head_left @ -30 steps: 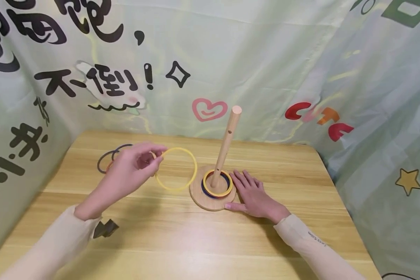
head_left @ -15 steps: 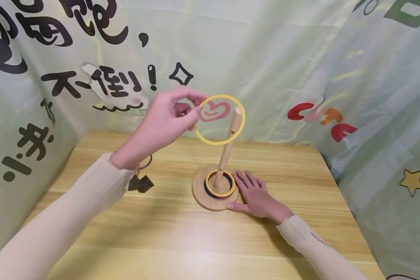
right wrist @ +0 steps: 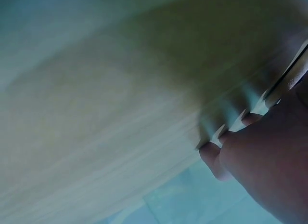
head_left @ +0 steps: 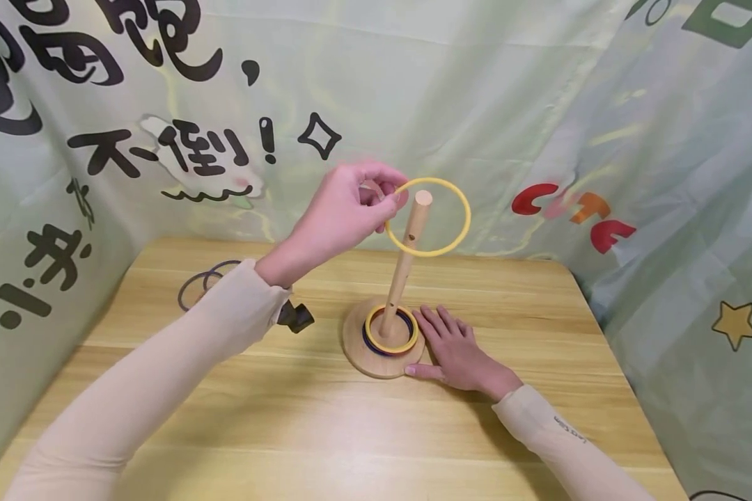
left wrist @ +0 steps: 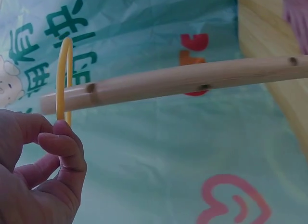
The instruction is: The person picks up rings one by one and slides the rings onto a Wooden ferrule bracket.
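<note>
My left hand (head_left: 354, 205) pinches a thin yellow ring (head_left: 468, 219) between thumb and fingers at the top of a wooden post (head_left: 399, 277). In the left wrist view, that yellow ring (left wrist: 60, 84) encircles the post (left wrist: 144, 86) just below its tip. The post rises from a round wooden base (head_left: 360, 356). Around its foot lie stacked rings, a yellow one (head_left: 368, 328) uppermost with dark blue and red showing beneath. Fingers extended, my right hand (head_left: 462, 358) rests at the base's right edge. The right wrist view shows this hand (right wrist: 274, 151) dimly.
Loose dark rings (head_left: 180, 296) lie at the left rear of the wooden table (head_left: 507, 299), partly hidden behind my left sleeve (head_left: 182, 362). A printed pale green curtain (head_left: 464, 111) hangs behind the table and along both sides.
My left hand has lifted the yellow ring from the left of the base up to the post's top, then shifted right and brought it around the post. The right hand has stayed put.
</note>
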Demonstrator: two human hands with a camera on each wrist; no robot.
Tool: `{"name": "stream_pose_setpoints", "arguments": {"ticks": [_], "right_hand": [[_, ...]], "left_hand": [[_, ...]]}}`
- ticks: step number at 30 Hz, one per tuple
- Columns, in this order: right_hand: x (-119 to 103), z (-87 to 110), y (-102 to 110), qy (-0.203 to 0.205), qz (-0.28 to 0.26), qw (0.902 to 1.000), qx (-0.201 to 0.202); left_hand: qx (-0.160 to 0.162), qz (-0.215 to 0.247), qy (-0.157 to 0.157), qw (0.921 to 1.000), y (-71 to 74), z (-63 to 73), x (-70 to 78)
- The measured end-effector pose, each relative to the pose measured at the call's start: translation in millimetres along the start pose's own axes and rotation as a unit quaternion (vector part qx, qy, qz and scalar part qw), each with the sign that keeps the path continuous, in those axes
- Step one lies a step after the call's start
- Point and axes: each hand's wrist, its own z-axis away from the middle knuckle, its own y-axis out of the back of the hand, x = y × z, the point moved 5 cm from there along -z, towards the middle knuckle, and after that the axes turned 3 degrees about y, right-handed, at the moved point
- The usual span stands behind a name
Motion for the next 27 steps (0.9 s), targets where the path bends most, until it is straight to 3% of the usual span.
{"name": "stream_pose_setpoints", "arguments": {"ticks": [6, 14, 27], "right_hand": [[2, -1.8, 0, -0.013, 0.023, 0.9996, -0.014], [6, -3.1, -2, -0.019, 0.029, 0.9992, -0.018], [0, -3.5, -1, -0.024, 0.031, 0.999, -0.02]], "left_hand": [[0.008, -0.016, 0.02, 0.9996, -0.2, 5.1, -32.4], [0.009, -0.081, 0.029, 0.9962, -6.7, 16.9, -80.2], [-0.025, -0.042, 0.088, 0.9949, -36.1, 38.8, -159.5]]}}
